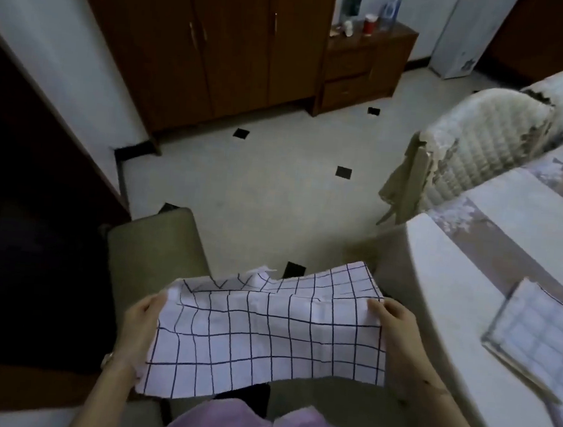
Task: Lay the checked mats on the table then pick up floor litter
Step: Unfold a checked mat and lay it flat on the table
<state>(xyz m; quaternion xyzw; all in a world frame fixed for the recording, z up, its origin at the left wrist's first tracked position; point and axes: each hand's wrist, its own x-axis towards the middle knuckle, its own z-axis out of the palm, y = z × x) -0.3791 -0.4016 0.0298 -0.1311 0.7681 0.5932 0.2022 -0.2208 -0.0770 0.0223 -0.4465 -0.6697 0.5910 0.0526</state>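
Observation:
A white mat with a dark blue checked pattern (262, 334) is stretched out in front of my chest, held by both hands. My left hand (139, 330) grips its left edge, and my right hand (396, 325) pinches its right edge near the upper corner. The mat hangs in the air above a padded seat and to the left of the white table (467, 331). A second checked mat (541, 341) lies flat on the table near its right side. No litter shows clearly on the floor from here.
An olive padded seat (154, 246) stands below the mat on the left. A worn quilted chair (476, 145) is pushed against the table's far end. Brown wardrobes (203, 46) and a low cabinet (364, 67) with bottles line the back wall. The tiled floor (269, 185) lies between.

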